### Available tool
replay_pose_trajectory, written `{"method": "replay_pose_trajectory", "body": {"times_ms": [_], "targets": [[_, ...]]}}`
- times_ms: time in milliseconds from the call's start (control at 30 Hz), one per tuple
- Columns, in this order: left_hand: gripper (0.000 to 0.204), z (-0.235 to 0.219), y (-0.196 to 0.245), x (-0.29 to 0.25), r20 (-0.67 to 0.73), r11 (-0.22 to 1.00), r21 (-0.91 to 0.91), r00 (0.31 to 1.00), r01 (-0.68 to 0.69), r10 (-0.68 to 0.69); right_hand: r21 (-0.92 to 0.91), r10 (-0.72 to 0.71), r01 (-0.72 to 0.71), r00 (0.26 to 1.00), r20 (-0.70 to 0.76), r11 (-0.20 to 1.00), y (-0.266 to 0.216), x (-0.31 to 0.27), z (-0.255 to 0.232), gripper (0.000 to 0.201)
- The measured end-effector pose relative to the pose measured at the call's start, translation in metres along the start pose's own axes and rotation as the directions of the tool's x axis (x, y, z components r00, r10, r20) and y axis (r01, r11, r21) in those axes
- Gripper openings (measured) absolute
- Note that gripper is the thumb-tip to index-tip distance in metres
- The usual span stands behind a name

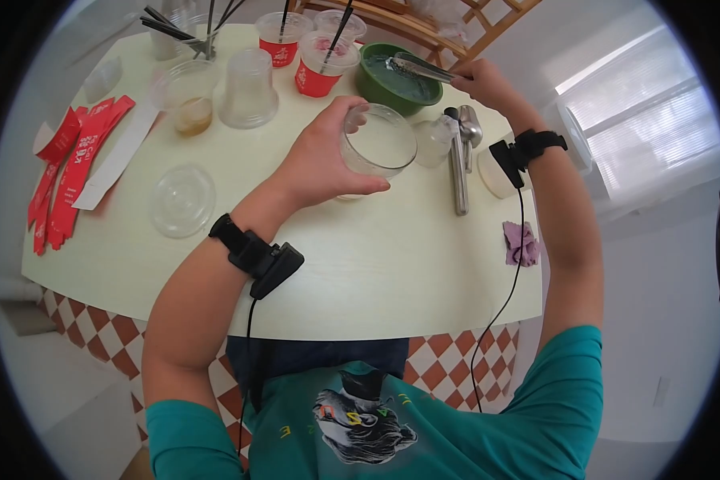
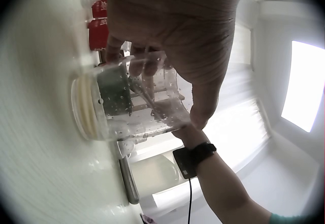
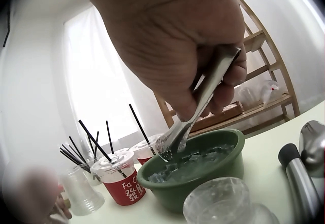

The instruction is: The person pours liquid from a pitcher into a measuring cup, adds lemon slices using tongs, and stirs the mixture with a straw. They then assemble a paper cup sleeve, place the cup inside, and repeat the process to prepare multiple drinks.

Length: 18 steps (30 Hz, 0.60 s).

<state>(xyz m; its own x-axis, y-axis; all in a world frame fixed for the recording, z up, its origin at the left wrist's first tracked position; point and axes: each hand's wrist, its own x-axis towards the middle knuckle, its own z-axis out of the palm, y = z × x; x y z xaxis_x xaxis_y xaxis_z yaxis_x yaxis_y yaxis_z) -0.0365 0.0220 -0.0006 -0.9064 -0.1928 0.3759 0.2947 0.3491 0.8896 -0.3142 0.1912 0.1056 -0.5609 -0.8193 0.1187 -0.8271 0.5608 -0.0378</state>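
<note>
My left hand (image 1: 322, 150) grips a clear cup (image 1: 386, 148) near its open rim, thumb on the near side and fingers round the far side. In the left wrist view, water drops dot the cup's wall (image 2: 114, 125). My right hand (image 1: 492, 86) holds metal tongs (image 1: 422, 69) at the back right. Their perforated tips reach down into a green bowl (image 3: 177, 196) of water and ice pieces (image 3: 200, 159). A clear cup (image 3: 218, 203) appears just in front of the bowl in the right wrist view.
A metal muddler (image 1: 460, 180) and a jigger (image 1: 470, 126) lie right of the cup. Lidded cups with red sleeves (image 1: 314, 80) stand left of the bowl. Farther left are an upturned clear cup (image 1: 250, 92), a clear lid (image 1: 182, 200) and red sleeves (image 1: 80, 172). A purple cloth (image 1: 522, 244) sits at the right edge.
</note>
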Motion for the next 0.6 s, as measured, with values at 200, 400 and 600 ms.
{"method": "replay_pose_trajectory", "body": {"times_ms": [200,400,600], "targets": [[0.091,0.0,0.0,0.0,0.001,1.0,0.013,1.0,-0.002,0.002,0.035,0.083,-0.085,0.995,0.06,0.996,0.003,-0.027,-0.01,0.023],[0.09,0.001,-0.002,0.0,-0.011,1.0,0.007,1.0,-0.008,0.008,0.328,0.033,-0.062,0.995,0.095,0.943,-0.033,-0.081,-0.046,0.023],[0.092,0.0,0.0,0.0,-0.009,1.0,0.014,1.0,-0.001,0.001,0.441,-0.243,0.203,0.969,0.035,0.874,-0.08,-0.11,-0.053,0.02]]}}
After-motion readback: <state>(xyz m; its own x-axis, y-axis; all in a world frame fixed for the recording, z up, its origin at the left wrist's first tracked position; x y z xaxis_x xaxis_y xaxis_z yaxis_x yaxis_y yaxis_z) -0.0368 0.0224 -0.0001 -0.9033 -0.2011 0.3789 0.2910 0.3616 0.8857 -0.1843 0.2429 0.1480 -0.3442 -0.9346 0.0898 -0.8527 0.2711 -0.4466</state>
